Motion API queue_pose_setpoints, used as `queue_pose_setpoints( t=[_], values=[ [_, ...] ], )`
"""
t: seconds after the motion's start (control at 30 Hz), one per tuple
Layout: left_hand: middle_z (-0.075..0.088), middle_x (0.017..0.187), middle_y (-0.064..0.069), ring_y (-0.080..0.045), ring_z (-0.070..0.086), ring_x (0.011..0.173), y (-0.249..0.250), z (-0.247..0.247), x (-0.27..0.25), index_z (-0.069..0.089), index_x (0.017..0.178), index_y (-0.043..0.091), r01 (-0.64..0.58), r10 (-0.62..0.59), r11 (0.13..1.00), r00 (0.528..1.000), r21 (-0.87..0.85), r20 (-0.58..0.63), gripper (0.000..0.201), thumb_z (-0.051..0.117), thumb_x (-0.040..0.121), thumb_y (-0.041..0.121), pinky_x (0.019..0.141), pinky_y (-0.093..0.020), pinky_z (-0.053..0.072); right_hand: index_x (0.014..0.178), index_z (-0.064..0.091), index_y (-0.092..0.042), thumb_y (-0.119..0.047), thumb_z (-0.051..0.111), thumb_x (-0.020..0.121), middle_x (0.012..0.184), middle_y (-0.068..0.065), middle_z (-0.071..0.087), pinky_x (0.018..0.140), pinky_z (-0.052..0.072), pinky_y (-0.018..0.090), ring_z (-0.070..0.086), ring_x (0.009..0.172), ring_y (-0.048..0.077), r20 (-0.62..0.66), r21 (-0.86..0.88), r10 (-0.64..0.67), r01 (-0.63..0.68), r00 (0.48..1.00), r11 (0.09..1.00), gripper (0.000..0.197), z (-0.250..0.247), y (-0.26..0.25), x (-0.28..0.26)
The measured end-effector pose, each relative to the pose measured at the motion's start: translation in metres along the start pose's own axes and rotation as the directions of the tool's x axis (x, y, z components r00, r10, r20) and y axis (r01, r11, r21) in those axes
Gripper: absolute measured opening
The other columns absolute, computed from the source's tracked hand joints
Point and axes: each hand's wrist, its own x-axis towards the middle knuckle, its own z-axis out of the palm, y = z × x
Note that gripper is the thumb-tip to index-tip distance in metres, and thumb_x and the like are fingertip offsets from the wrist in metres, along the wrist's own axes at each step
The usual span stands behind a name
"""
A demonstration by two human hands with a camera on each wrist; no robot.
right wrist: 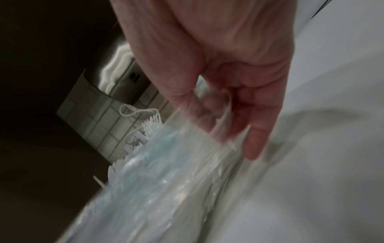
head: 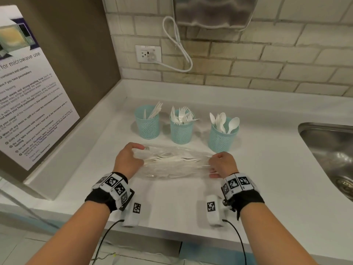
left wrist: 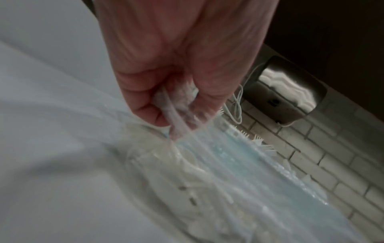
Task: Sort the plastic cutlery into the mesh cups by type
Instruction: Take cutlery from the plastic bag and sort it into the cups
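Both hands are gripping a clear bag (head: 172,163) of cutlery over the worktop (head: 267,178): left hand (head: 127,161) fingers clamping its left end, right hand (head: 222,164) fingers its right.

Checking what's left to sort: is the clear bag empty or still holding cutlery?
Still holding cutlery: white pieces show through the clear bag stretched between the left hand and right hand.

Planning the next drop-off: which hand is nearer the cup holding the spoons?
Right. The right hand grips the clear bag's end just in front of the spoon cup; the left hand holds the far end, nearer the knife cup.
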Motion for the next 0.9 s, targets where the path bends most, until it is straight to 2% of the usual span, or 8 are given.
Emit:
queue_pose_setpoints(
  t=[0.13, 0.33, 0.4, 0.47, 0.57, 0.63, 0.73, 0.9],
  values=[
    [0.043, 0.103, -0.003, -0.021, 0.05, 0.098, -0.017, -0.025, 0.006, 0.072, 0.08, 0.022, -0.121, 0.149, 0.982, 0.967, 0.143, -0.206, 0.019, 0.074, 0.073, 0.004, 0.092, -0.022, 0.036, 0.06, 0.063, -0.016, -0.022, 0.081, 0.07, 0.072, 0.005, 0.063, 0.073, 0.051, 0.036, 0.057, 0.07, 0.02, -0.104, -0.122, -0.16, 0.147, 0.982, 0.982, 0.022, -0.027, -0.002, 0.003],
    [0.068, 0.074, 0.012, -0.005, 0.063, 0.073, -0.025, -0.045, 0.008, 0.077, 0.082, 0.018, -0.087, 0.09, 0.996, 0.991, 0.032, -0.1, 0.01, 0.079, 0.073, 0.014, 0.071, -0.002, 0.042, 0.058, 0.059, -0.009, -0.023, 0.073, 0.081, 0.062, 0.003, 0.057, 0.063, 0.038, 0.026, 0.047, 0.057, 0.015, -0.038, -0.134, -0.081, 0.076, 0.996, 0.988, 0.03, -0.039, -0.003, 0.005],
    [0.07, 0.074, 0.005, -0.017, 0.067, 0.074, -0.028, -0.041, 0.008, 0.075, 0.091, 0.018, -0.07, 0.071, 0.997, 0.996, 0.006, -0.051, 0.014, 0.075, 0.078, 0.012, 0.08, -0.019, 0.052, 0.06, 0.059, -0.007, -0.024, 0.062, 0.088, 0.074, 0.01, 0.062, 0.073, 0.039, 0.03, 0.055, 0.072, 0.025, 0.002, -0.313, -0.072, 0.069, 0.997, 0.947, 0.033, -0.034, -0.003, 0.009],
    [0.072, 0.081, 0.0, -0.021, 0.066, 0.079, -0.028, -0.037, 0.008, 0.065, 0.092, 0.021, -0.124, 0.126, 0.99, 0.991, 0.059, -0.035, 0.014, 0.068, 0.084, 0.01, 0.081, -0.032, 0.053, 0.088, 0.066, -0.006, -0.021, 0.059, 0.087, 0.101, 0.016, 0.062, 0.084, 0.041, 0.033, 0.056, 0.099, 0.033, -0.058, -0.473, -0.173, 0.125, 0.983, 0.872, 0.016, -0.025, -0.005, 0.009],
    [0.07, 0.103, 0.001, -0.021, 0.059, 0.096, -0.027, -0.03, 0.005, 0.06, 0.079, 0.03, -0.319, 0.342, 0.905, 0.939, 0.281, -0.036, 0.034, 0.056, 0.085, -0.003, 0.085, -0.032, 0.046, 0.102, 0.062, -0.01, 0.0, 0.063, 0.077, 0.104, 0.01, 0.051, 0.091, 0.04, 0.034, 0.048, 0.1, 0.027, -0.158, -0.459, -0.574, 0.455, 0.803, 0.763, 0.027, -0.008, -0.007, -0.006],
    [0.066, 0.111, 0.007, -0.019, 0.05, 0.102, -0.022, -0.025, 0.001, 0.071, 0.08, 0.03, -0.355, 0.387, 0.843, 0.922, 0.405, 0.003, 0.038, 0.052, 0.086, -0.002, 0.083, -0.03, 0.045, 0.092, 0.067, -0.01, 0.006, 0.058, 0.079, 0.093, 0.003, 0.053, 0.089, 0.045, 0.032, 0.05, 0.089, 0.019, 0.033, -0.42, -0.704, 0.649, 0.709, 0.634, 0.023, 0.009, -0.007, -0.011],
    [0.055, 0.121, 0.014, -0.015, 0.039, 0.111, -0.011, -0.02, -0.004, 0.065, 0.114, 0.036, -0.279, 0.274, 0.836, 0.958, 0.473, 0.08, 0.034, 0.065, 0.083, 0.021, 0.081, -0.032, 0.046, 0.113, 0.067, -0.014, -0.005, 0.049, 0.09, 0.114, 0.006, 0.061, 0.096, 0.046, 0.034, 0.058, 0.106, 0.023, 0.273, -0.581, -0.529, 0.576, 0.803, 0.575, 0.03, 0.023, -0.003, -0.008],
    [0.037, 0.137, 0.018, -0.018, 0.039, 0.113, -0.012, -0.026, 0.002, 0.04, 0.139, 0.037, -0.24, 0.177, 0.898, 0.964, 0.37, 0.196, 0.082, 0.074, 0.067, 0.015, 0.091, -0.035, 0.046, 0.148, 0.026, -0.018, -0.002, 0.05, 0.084, 0.156, 0.0, 0.025, 0.11, 0.036, 0.035, 0.035, 0.139, 0.02, 0.321, -0.745, -0.358, 0.467, 0.877, 0.476, 0.071, 0.014, -0.008, -0.01]
  ],
)
